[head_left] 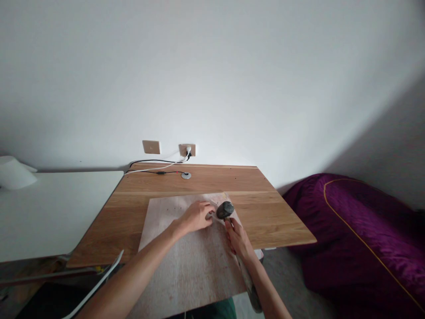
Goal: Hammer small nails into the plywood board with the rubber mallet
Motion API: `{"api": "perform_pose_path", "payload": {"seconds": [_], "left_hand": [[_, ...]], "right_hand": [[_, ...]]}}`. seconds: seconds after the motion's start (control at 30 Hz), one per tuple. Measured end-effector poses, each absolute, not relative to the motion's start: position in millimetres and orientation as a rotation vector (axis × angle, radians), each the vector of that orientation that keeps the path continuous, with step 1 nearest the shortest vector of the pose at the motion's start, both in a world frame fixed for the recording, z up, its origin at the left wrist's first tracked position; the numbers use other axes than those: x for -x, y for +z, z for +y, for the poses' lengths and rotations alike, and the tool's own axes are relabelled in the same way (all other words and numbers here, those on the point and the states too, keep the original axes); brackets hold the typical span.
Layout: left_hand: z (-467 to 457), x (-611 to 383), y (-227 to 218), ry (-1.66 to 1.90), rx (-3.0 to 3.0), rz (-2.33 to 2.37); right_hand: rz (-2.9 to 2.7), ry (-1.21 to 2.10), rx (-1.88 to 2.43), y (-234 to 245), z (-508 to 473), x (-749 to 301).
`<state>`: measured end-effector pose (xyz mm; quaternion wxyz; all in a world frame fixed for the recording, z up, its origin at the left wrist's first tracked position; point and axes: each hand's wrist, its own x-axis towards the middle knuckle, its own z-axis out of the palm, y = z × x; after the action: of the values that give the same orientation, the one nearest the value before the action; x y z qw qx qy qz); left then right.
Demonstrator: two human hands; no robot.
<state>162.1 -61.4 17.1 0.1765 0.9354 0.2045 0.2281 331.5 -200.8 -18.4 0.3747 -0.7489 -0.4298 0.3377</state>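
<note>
A pale board (186, 261) lies on the wooden table (272, 221) and juts over its near edge. My right hand (238, 238) is wrapped round the handle of a hammer, whose dark head (225, 209) hovers near the board's far right corner. My left hand (198, 215) rests on the board just left of the hammer head, fingers pinched together on something too small to make out.
A white table (49, 208) adjoins on the left with a white object (15, 173) on it. Wall sockets (187, 149) feed black and white cables (156, 168) lying on the table's far edge. A purple beanbag (358, 239) sits on the right.
</note>
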Motion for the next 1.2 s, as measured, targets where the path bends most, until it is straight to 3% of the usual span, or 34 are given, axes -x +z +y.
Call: {"api": "perform_pose_path", "payload": {"seconds": [0.2, 0.4, 0.67, 1.0, 1.2], "left_hand": [[-95, -163, 34, 0.328, -3.156, 0.451], [-116, -171, 31, 0.276, -3.354, 0.450], [-115, -153, 38, 0.391, -3.245, 0.065], [-125, -146, 38, 0.373, -3.274, -0.035], [-84, -146, 30, 0.601, -2.831, 0.366]], "right_hand": [[-1.091, 0.812, 1.850, -21, -200, -331], [-1.120, 0.792, 1.850, -21, -201, -330], [-1.110, 0.802, 1.900, -21, -201, -333], [-1.089, 0.831, 1.915, -21, -199, -332], [-1.079, 0.869, 1.880, -18, -201, -330]]}}
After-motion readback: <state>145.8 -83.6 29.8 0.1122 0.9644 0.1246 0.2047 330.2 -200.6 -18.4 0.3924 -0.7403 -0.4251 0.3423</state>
